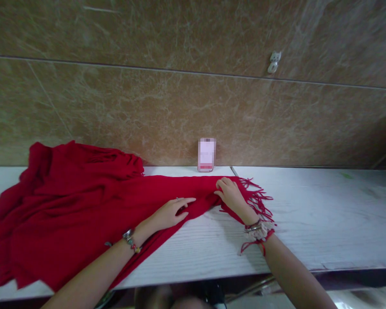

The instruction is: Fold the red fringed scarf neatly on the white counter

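A long red scarf [93, 206] lies across the white wooden surface, heaped in loose folds on the left and narrowing toward a fringed end on the right. My left hand [172, 213] rests on its narrower part, index finger stretched out and thumb apart, gripping nothing. Close to the fringe [260, 201], my right hand [230, 193] has its fingers curled down onto the cloth, which is gathered beneath them. The fingertips are partly hidden against the fabric. Some of the scarf hangs over the front edge near my left forearm.
A phone with a pink frame [206, 155] leans upright against the brown marbled wall [167, 111], just behind the scarf. A small white cat figure [274, 62] is fixed higher on the wall. The white tabletop [321, 223] extends right, with a front edge below.
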A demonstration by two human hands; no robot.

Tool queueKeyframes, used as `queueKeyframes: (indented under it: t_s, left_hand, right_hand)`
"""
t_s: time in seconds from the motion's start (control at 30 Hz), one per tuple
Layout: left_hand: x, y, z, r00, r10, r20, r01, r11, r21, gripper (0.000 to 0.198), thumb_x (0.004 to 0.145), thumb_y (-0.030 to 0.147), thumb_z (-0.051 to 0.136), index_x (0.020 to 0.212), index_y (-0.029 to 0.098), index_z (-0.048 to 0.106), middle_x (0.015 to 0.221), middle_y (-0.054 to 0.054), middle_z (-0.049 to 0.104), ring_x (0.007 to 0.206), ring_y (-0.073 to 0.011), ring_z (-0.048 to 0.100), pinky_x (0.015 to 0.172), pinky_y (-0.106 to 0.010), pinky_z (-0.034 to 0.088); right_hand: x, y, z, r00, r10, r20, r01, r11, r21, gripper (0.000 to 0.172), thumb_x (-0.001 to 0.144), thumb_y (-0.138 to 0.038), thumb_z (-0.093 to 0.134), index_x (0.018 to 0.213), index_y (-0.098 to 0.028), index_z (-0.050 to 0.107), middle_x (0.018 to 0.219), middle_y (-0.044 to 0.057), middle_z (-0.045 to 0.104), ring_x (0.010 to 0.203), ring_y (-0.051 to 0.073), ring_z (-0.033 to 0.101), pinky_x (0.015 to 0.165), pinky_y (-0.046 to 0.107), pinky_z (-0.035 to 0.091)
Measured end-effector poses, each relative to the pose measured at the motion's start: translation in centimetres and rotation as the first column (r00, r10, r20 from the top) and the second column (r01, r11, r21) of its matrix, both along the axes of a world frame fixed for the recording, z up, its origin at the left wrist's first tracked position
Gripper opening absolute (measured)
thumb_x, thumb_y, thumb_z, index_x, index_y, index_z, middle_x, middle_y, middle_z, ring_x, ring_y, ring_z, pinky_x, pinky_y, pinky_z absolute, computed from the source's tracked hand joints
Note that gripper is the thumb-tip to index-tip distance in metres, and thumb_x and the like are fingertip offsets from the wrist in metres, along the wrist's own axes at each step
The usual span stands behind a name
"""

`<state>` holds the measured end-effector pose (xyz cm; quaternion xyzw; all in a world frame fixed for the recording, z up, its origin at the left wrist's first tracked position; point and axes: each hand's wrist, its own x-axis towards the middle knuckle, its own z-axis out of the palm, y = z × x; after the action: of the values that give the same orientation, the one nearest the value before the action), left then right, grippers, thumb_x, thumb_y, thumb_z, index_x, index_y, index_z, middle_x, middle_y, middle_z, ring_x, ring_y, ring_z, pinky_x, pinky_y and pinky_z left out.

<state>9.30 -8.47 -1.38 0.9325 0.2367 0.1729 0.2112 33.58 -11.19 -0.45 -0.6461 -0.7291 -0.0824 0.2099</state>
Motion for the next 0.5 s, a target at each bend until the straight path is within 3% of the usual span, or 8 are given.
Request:
queueKeyframes:
  t_s: [0.13,0.3,0.43,0.5]
  left_hand:
    - [0.0,1.7,-1.1,0.958,0.23,0.173,-0.203,0.966,-0.159,0.042,0.077,0.019,0.047,0.119,0.018,0.049,0.083,-0.002,0.06,0.075,-0.0135,0.055,0.073,-0.026,0.044]
    - [-0.3,3.3,-1.7,0.865,0.417,0.278,-0.318,0.886,-0.338,0.037,0.076,0.019,0.047,0.111,0.013,0.053,0.068,0.002,0.054,0.063,-0.0111,0.053,0.065,-0.023,0.044]
    - [-0.3,3.1,-1.5,0.862,0.435,0.262,-0.357,0.886,-0.296,0.034,0.076,0.017,0.048,0.109,0.014,0.055,0.066,0.002,0.055,0.063,-0.0114,0.054,0.067,-0.023,0.044]
    - [-0.2,2.7,-1.2,0.885,0.407,0.225,-0.365,0.908,-0.207,0.034,0.076,0.015,0.048,0.109,0.015,0.055,0.068,0.001,0.058,0.066,-0.0124,0.055,0.069,-0.024,0.044]
  right_hand:
    - [-0.2,-0.3,0.5,0.996,0.022,0.089,-0.025,0.999,0.039,0.01,0.078,-0.011,0.052,0.077,-0.017,0.059,0.09,0.008,0.057,0.088,0.022,0.051,0.074,0.035,0.04]
    - [-0.1,-1.0,0.5,0.959,0.278,0.061,-0.276,0.96,-0.04,0.026,0.078,-0.004,0.044,0.079,-0.019,0.065,0.094,0.007,0.055,0.089,0.018,0.051,0.081,0.035,0.04]
    - [-0.2,-1.5,0.5,0.928,0.374,0.003,-0.37,0.921,-0.123,0.017,0.079,-0.021,0.053,0.09,-0.019,0.066,0.098,0.008,0.055,0.093,0.019,0.051,0.085,0.036,0.04]
    - [-0.2,-1.7,0.7,0.916,0.401,-0.005,-0.392,0.893,-0.223,0.024,0.075,-0.03,0.06,0.096,-0.018,0.065,0.101,0.009,0.056,0.095,0.021,0.051,0.085,0.037,0.041]
